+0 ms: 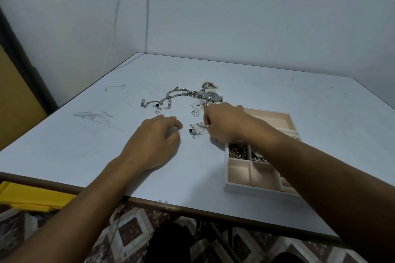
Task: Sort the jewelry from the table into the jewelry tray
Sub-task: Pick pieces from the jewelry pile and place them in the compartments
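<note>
A thin silver necklace (196, 130) with a dark bead lies on the white table (85, 134). My right hand (224, 123) pinches its right end with curled fingers. My left hand (158, 134) rests on the table just left of it, fingers loosely curled, holding nothing visible. Farther back lie a chunky silver chain (168, 97), a silver watch (210, 95) and some small pieces (195, 110). The pink jewelry tray (252, 179) sits at the right, partly hidden under my right forearm, with a gold chain (237, 151) and pearls (257, 157) in two compartments.
The table's near edge has a brown rim (171, 207). A yellow object (32, 196) sits below the table at the left. Walls close off the back and left. Scuff marks (94, 116) show on the tabletop at the left.
</note>
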Available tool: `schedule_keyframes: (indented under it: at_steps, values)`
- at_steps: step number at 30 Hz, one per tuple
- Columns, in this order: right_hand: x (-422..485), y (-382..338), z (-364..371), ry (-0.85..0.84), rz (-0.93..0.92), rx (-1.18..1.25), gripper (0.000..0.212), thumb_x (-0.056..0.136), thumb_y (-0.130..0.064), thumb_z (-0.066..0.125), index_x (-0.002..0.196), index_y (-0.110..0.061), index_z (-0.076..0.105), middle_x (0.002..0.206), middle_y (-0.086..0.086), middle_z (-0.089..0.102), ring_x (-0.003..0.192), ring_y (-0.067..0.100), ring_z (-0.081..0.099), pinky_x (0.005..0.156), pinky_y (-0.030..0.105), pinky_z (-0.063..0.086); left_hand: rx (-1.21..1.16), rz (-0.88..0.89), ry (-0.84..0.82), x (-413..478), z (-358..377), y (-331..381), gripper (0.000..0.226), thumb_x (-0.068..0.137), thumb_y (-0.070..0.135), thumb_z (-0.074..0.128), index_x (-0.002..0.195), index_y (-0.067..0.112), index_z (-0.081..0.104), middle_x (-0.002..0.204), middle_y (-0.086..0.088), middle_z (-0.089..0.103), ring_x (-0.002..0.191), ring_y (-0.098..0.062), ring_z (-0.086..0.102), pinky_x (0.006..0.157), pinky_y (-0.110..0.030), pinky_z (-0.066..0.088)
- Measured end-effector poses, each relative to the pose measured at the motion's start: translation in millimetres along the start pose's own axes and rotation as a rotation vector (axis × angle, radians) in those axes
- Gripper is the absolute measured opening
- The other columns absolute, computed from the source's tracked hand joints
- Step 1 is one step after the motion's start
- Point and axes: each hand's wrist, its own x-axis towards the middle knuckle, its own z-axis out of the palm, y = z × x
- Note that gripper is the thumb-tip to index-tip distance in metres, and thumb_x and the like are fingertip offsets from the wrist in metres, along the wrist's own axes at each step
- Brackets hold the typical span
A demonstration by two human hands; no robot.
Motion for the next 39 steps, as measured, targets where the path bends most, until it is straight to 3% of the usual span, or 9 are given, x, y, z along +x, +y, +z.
schedule_keyframes:
  at_steps: [4,6,8,10,12,15,29,35,39]
  values:
    - [1,6,-7,0.071,-0.035,0.03,0.022,0.087,-0.006,0.051,0.103,-0.009,0.067,0.106,0.005,0.067,0.099,0.025,0.055,0.081,0.036,0.033,-0.131,-0.044,0.067,8,-3,14,0.028,0.091,0.019,0.05,0.111,0.028,0.068,0.114,0.01,0.065,0.111,-0.008,0.054,0.085,-0.017,0.034]
    - [-1,11,-17,0.097,-0.068,0.082,0.015,0.089,-0.008,0.051,0.093,-0.015,0.064,0.097,-0.002,0.063,0.094,0.021,0.05,0.087,0.037,0.04,-0.21,-0.071,0.085,14,-7,22,0.026,0.091,0.019,0.052,0.107,0.031,0.069,0.106,0.012,0.064,0.101,-0.005,0.054,0.082,-0.017,0.035]
    - [-3,15,-27,0.124,-0.107,0.146,0.011,0.089,-0.013,0.056,0.085,-0.021,0.061,0.084,-0.009,0.056,0.09,0.017,0.05,0.083,0.033,0.043,-0.421,-0.132,0.108,22,-11,27,0.021,0.092,0.019,0.054,0.102,0.028,0.07,0.106,0.014,0.067,0.097,-0.002,0.057,0.084,-0.017,0.04]
    - [-5,17,-34,0.146,-0.131,0.199,0.005,0.087,-0.017,0.062,0.085,-0.021,0.065,0.081,-0.008,0.058,0.086,0.016,0.054,0.073,0.025,0.04,-0.718,-0.205,0.12,28,-13,33,0.018,0.091,0.02,0.055,0.096,0.024,0.072,0.106,0.01,0.071,0.1,-0.006,0.063,0.096,-0.026,0.046]
    - [-5,17,-39,0.169,-0.14,0.242,0.006,0.086,-0.021,0.067,0.09,-0.02,0.07,0.087,-0.006,0.066,0.087,0.014,0.059,0.072,0.023,0.04,-0.92,-0.261,0.117,32,-14,39,0.018,0.092,0.022,0.054,0.095,0.021,0.071,0.104,0.004,0.072,0.103,-0.014,0.066,0.1,-0.037,0.049]
    - [-7,18,-44,0.209,-0.155,0.284,0.01,0.084,-0.023,0.07,0.093,-0.021,0.074,0.087,-0.006,0.068,0.086,0.01,0.061,0.072,0.021,0.041,-1.087,-0.328,0.102,37,-14,48,0.019,0.094,0.026,0.052,0.097,0.016,0.068,0.103,-0.001,0.074,0.105,-0.021,0.067,0.1,-0.037,0.049]
    - [-12,14,-70,0.305,-0.152,0.371,0.01,0.079,-0.016,0.066,0.083,-0.022,0.072,0.081,-0.008,0.07,0.076,0.007,0.062,0.063,0.019,0.047,-1.337,-0.448,-0.026,43,-5,59,0.038,0.1,0.04,0.039,0.104,0.01,0.062,0.103,-0.008,0.074,0.101,-0.026,0.069,0.093,-0.036,0.052]
    - [-15,15,-83,0.334,-0.148,0.385,0.007,0.08,-0.017,0.067,0.083,-0.021,0.072,0.078,-0.009,0.069,0.057,0.001,0.054,0.051,0.017,0.039,-1.375,-0.426,-0.108,41,2,71,0.041,0.1,0.041,0.036,0.101,0.01,0.062,0.101,-0.009,0.073,0.092,-0.024,0.069,0.089,-0.033,0.05]
    - [-18,16,-89,0.329,-0.162,0.371,0.008,0.08,-0.017,0.071,0.087,-0.019,0.075,0.083,-0.006,0.073,0.074,0.008,0.065,0.063,0.022,0.051,-1.427,-0.43,-0.162,41,6,75,0.043,0.1,0.043,0.036,0.105,0.009,0.062,0.104,-0.01,0.073,0.094,-0.025,0.07,0.093,-0.037,0.051]
